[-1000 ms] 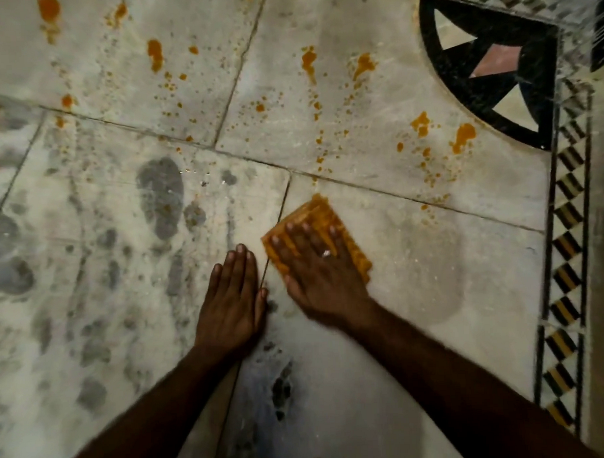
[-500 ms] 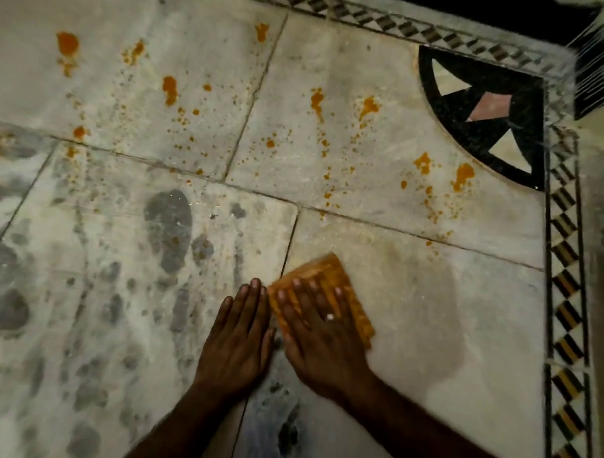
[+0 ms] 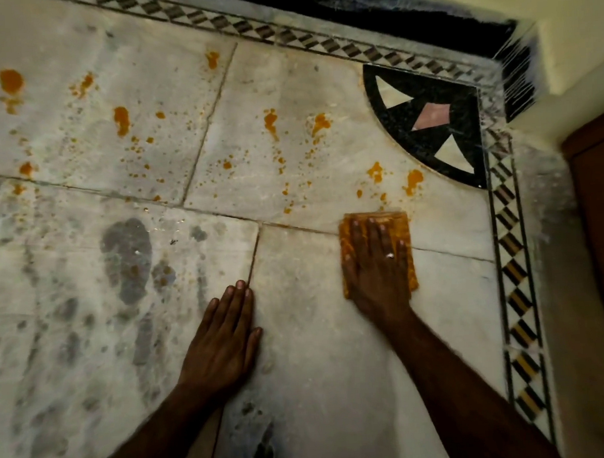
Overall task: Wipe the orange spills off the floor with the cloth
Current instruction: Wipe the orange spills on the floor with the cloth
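Two hands work apart: right hand [image 3: 375,270] lies flat, fingers straight, pressing the cloth [image 3: 375,222] onto the floor [image 3: 315,348] just below the nearest orange spills [image 3: 412,182]. Left hand [image 3: 225,337] rests flat, fingers straight, apparently as a brace.

Floor [image 3: 315,348] lay open ahead and left of the cloth [image 3: 394,220]. Wall [image 3: 577,20] and brown wooden panel [image 3: 598,235] bounded the far and right edges.

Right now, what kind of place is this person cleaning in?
Probably the corner of a room indoors: a pale stone-tile floor with a checkered border strip, a black fan-shaped corner inlay, and a cream wall beside it.
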### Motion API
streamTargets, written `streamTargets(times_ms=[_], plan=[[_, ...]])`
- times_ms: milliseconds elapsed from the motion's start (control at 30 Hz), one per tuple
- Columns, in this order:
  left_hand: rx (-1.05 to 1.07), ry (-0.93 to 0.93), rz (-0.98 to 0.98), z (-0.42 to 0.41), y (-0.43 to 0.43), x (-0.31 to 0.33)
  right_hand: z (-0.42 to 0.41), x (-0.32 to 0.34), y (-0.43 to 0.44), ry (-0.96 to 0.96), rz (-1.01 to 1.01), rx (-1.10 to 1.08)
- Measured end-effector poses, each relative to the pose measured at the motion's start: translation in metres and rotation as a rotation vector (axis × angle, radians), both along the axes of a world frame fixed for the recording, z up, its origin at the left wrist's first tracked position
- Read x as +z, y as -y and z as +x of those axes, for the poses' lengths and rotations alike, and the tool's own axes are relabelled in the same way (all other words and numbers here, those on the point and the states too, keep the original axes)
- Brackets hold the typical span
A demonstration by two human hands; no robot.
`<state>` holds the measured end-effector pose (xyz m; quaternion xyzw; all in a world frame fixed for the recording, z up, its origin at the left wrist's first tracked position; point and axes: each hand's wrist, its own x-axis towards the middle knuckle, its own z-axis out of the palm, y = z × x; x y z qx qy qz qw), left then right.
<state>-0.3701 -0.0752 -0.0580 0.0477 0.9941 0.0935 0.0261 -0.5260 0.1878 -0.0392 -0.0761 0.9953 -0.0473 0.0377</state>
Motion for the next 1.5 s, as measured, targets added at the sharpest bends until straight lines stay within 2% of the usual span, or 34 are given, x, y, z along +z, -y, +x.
streamTargets(times_ms=[233, 400, 467, 567, 667, 767, 867, 967, 1067, 1200, 1367, 1500], plan=[[0.004, -0.008, 0.007, 0.001, 0.001, -0.002, 0.038, -0.004, -0.063, -0.035, 0.046, -0.218], [0.018, -0.009, 0.010, 0.002, 0.000, -0.002, 0.115, -0.009, -0.051, -0.065, 0.136, -0.253], [0.015, -0.025, 0.006, 0.002, 0.000, 0.000, 0.150, -0.002, -0.029, -0.114, 0.164, -0.119], [0.037, -0.008, 0.014, 0.002, -0.001, 0.003, 0.185, 0.005, 0.009, -0.107, 0.136, 0.270], [0.107, -0.001, 0.017, 0.009, 0.002, 0.005, 0.151, 0.002, 0.047, -0.002, -0.025, 0.532], [0.179, 0.017, 0.003, 0.026, 0.011, 0.004, 0.087, -0.001, 0.088, 0.021, -0.032, 0.643], [0.182, 0.041, -0.029, 0.043, 0.021, 0.007, 0.031, 0.006, 0.107, 0.070, 0.007, 0.636], [0.177, 0.055, -0.040, 0.046, 0.026, 0.008, 0.002, 0.013, 0.086, 0.124, 0.014, 0.494], [0.162, 0.067, -0.032, 0.046, 0.024, 0.008, 0.008, 0.013, 0.049, 0.171, 0.014, 0.284], [0.143, 0.057, -0.007, 0.046, 0.020, 0.012, 0.066, 0.013, 0.026, 0.173, -0.015, 0.124], [0.162, 0.091, 0.014, 0.046, 0.011, 0.021, 0.158, 0.014, 0.035, 0.194, -0.039, 0.217], [0.145, 0.182, 0.041, 0.048, 0.002, 0.034, 0.193, 0.017, 0.028, 0.180, 0.010, 0.463]])
